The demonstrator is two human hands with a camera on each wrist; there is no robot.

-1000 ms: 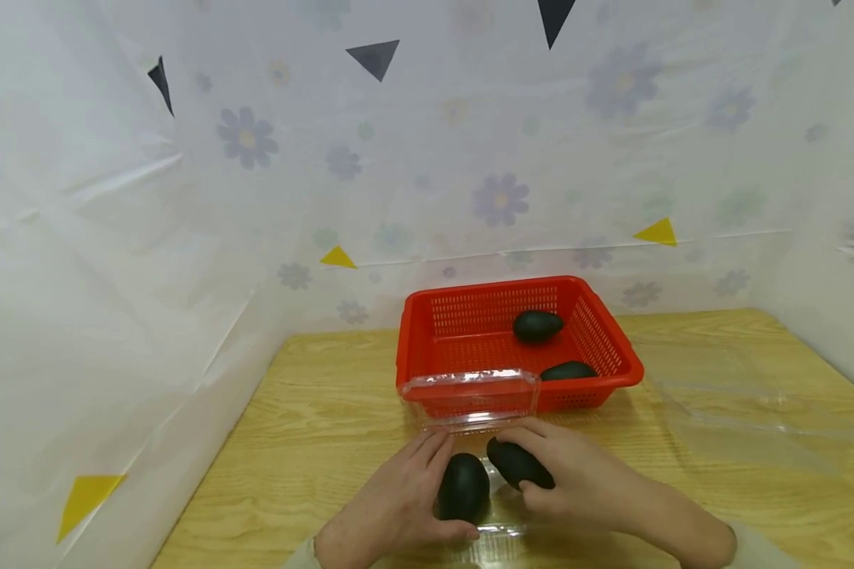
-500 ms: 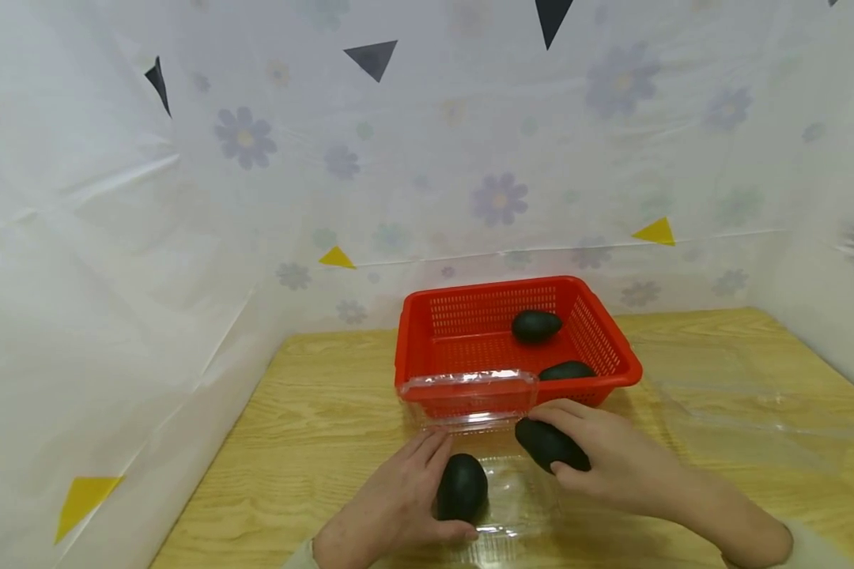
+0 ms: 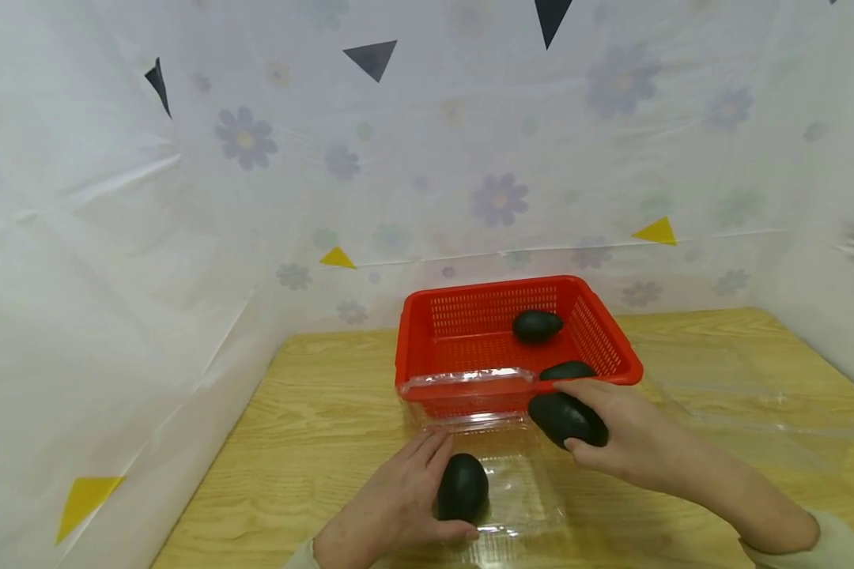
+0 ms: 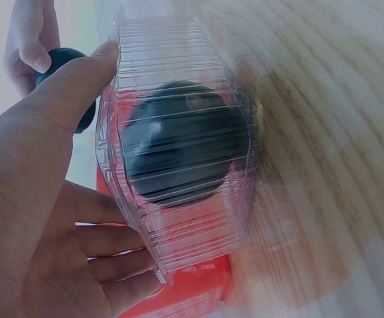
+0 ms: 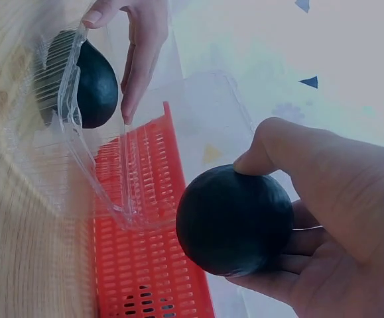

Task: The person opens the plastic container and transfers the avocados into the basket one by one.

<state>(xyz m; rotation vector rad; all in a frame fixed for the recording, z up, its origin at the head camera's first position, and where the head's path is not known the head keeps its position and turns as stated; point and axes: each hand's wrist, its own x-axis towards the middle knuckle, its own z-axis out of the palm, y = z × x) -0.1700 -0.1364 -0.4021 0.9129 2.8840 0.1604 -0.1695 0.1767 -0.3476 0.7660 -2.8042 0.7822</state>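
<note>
A dark green avocado (image 3: 566,419) is in my right hand (image 3: 629,431), gripped between thumb and fingers, above the right back side of a clear plastic clamshell container (image 3: 515,490). In the right wrist view the held avocado (image 5: 235,222) shows its round end. A second avocado (image 3: 462,488) lies in the left half of the container base. My left hand (image 3: 398,494) holds the container's left side, its thumb at the near rim and its fingers along the side, as the left wrist view also shows. The container's lid (image 3: 470,399) stands raised at the back.
Behind the lid stands a red plastic basket (image 3: 487,290) with one avocado (image 3: 537,325) toward the back and another avocado (image 3: 568,370) at the front right. More clear plastic packaging (image 3: 747,403) lies on the table's right side. A white patterned sheet (image 3: 427,158) encloses the table.
My right hand has lifted the avocado from over the container base and carried it right and away from me, toward the basket's front. The left hand stays where it was.
</note>
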